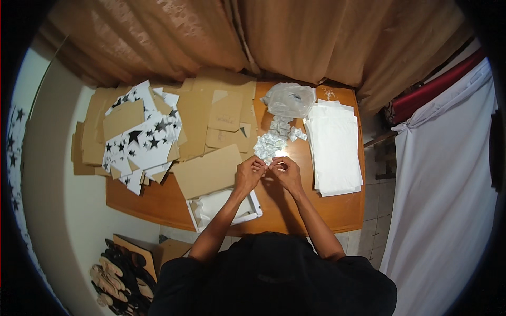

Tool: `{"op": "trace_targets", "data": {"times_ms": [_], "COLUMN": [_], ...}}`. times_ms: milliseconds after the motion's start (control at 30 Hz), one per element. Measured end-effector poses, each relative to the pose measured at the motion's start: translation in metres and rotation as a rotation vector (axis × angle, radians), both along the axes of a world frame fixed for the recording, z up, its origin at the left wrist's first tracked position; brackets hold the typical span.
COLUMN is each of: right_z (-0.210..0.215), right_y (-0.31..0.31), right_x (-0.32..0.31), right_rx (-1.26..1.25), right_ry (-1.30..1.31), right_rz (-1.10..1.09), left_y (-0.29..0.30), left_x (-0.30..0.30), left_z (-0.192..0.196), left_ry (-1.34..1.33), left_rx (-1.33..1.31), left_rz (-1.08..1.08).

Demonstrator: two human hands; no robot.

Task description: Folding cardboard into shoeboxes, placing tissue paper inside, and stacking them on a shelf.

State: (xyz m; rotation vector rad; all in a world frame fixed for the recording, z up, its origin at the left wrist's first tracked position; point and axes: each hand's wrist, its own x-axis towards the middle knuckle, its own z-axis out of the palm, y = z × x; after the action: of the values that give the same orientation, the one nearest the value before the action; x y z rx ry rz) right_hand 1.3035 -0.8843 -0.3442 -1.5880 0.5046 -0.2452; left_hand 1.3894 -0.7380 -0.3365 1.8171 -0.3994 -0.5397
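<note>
Pinching a small white packet (275, 160) between my left hand (250, 172) and right hand (286, 172), I'm holding it over the wooden table (337, 208), just below the packet pile (271, 142).

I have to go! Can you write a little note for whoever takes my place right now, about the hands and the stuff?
Left hand and right hand meet over the wooden table, pinching one small white piece between them.
Pile of small white pieces lies just beyond the hands, clear bag behind it.
White sheets stacked right; cardboard pieces and star-printed pieces left.
How many are finished can't be told.
</note>
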Motion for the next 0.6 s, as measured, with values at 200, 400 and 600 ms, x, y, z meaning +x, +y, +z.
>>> {"op": "trace_targets", "data": {"times_ms": [200,400,600], "right_z": [-0.005,-0.025,-0.04], "right_y": [0.086,0.178,0.249], "right_x": [-0.052,-0.087,-0.101], "right_rx": [0.021,-0.11,-0.145], "right_ry": [0.121,0.112,0.19], "right_rz": [0.219,0.433,0.581], "left_y": [0.109,0.213,0.294], "left_x": [-0.071,-0.137,-0.178], "left_z": [-0.007,-0.02,-0.037], "left_ry": [0.012,0.069,-0.004], "left_rx": [-0.028,0.018,0.026], "left_rz": [0.097,0.241,0.262]}}
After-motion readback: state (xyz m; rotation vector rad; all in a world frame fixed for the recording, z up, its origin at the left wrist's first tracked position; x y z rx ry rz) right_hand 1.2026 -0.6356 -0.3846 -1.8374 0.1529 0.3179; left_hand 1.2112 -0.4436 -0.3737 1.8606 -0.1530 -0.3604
